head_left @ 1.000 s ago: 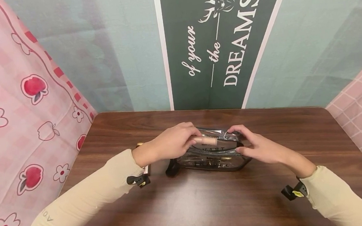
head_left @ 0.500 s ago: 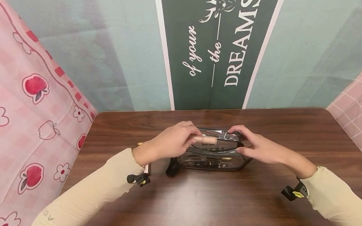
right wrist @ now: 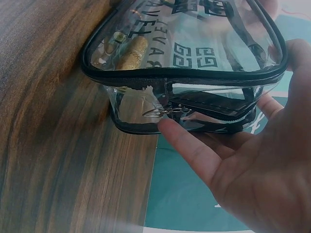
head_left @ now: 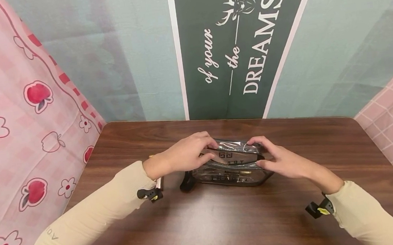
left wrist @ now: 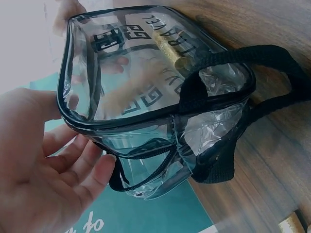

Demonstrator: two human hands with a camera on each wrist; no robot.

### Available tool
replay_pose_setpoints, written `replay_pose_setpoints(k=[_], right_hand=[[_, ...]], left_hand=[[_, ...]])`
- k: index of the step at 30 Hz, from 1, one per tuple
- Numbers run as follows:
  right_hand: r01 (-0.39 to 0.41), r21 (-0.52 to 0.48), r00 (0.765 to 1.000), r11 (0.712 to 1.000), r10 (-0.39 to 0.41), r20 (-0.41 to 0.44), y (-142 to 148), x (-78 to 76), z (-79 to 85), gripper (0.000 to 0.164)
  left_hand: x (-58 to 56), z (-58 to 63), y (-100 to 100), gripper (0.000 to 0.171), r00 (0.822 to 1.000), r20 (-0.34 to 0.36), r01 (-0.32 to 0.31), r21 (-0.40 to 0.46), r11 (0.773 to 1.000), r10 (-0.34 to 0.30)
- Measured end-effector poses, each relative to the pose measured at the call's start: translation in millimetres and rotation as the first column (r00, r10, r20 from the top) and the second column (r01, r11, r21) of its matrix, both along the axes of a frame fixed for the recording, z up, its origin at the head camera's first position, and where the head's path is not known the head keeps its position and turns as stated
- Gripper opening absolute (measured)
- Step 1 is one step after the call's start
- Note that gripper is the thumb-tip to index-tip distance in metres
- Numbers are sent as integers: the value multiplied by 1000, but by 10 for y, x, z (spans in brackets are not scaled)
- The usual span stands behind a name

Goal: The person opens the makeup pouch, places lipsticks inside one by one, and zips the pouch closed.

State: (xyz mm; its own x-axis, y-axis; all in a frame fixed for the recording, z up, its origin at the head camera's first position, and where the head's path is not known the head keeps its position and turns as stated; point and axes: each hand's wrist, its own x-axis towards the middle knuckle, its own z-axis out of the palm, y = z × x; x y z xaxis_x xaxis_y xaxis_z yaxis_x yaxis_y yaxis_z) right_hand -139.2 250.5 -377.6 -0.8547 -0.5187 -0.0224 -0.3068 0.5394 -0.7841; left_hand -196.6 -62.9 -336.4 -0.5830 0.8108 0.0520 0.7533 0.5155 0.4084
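A clear zip pouch (head_left: 237, 175) with black trim and black lettering stands on the table, its zipped top parted. My left hand (head_left: 185, 154) is over the left of the opening, thumb and fingers apart. A blurred beige streak (left wrist: 131, 90) shows inside the pouch below it in the left wrist view. My right hand (head_left: 285, 162) holds the pouch's right end, thumb at the near edge and fingers at the far edge. One finger (right wrist: 189, 148) touches near the zip pull (right wrist: 158, 112). A gold tube (right wrist: 133, 54) lies inside the pouch.
A black strap handle (head_left: 187, 181) sticks out at the pouch's left end. Partly hidden by my left wrist, a slim item (head_left: 159, 183) with a gold end lies on the brown table (head_left: 206, 224). Fabric backdrops (head_left: 134, 65) rise behind the table.
The beige tube that my left fingers pinched over the opening has been let go and shows as a blur inside the pouch. My left fingers have parted; the right hand stays put.
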Motion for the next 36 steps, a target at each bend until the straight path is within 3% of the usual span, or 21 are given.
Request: replay_pose_setpoints(k=[17, 36], right_hand=[[-5, -8, 1000, 1000, 5, -2, 1, -4, -2, 54], [3, 7, 1000, 1000, -3, -13, -9, 12, 2, 54]], left_hand=[[-25, -12, -12, 25, 1000, 16, 6, 25, 1000, -6], [-30, 56, -69, 26, 1000, 12, 8, 11, 1000, -9]])
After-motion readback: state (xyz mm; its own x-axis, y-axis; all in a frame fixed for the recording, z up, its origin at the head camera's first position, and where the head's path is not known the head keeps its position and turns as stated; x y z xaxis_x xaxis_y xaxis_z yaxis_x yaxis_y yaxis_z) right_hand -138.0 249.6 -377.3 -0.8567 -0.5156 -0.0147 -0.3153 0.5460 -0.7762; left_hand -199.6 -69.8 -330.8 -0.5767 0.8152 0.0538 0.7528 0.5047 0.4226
